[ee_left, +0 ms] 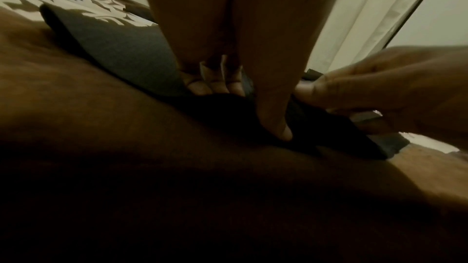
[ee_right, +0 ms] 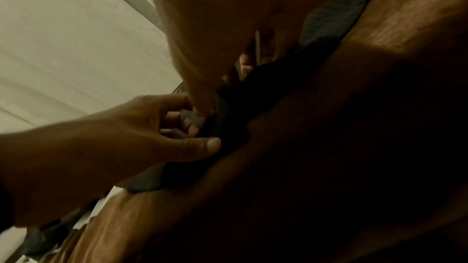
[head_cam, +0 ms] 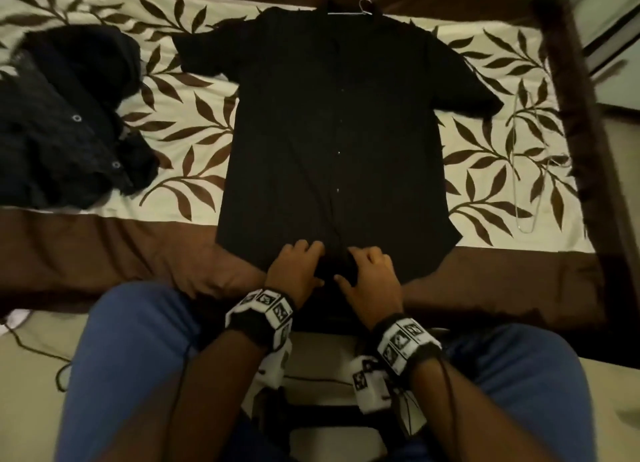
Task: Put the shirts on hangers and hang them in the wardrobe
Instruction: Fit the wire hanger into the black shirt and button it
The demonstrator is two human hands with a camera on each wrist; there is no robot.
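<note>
I am pinching the bottom hem of a black shirt (head_cam: pixel 332 132) with my left hand (head_cam: pixel 296 271) and right hand (head_cam: pixel 372 278), fingers curling into the fabric. The shirt is lying flat on the bed (head_cam: pixel 485 156), a hanger (head_cam: pixel 363 8) hook poking from its collar. My fingertips are hiding in dark cloth. A second hanger (head_cam: pixel 526 170) and a dark clothing pile (head_cam: pixel 69 115) are lying alongside.

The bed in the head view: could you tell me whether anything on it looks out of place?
Yes: a dark shirt lies crumpled at the bed's left, unhung, and a spare wire hanger lies loose at the right.
</note>
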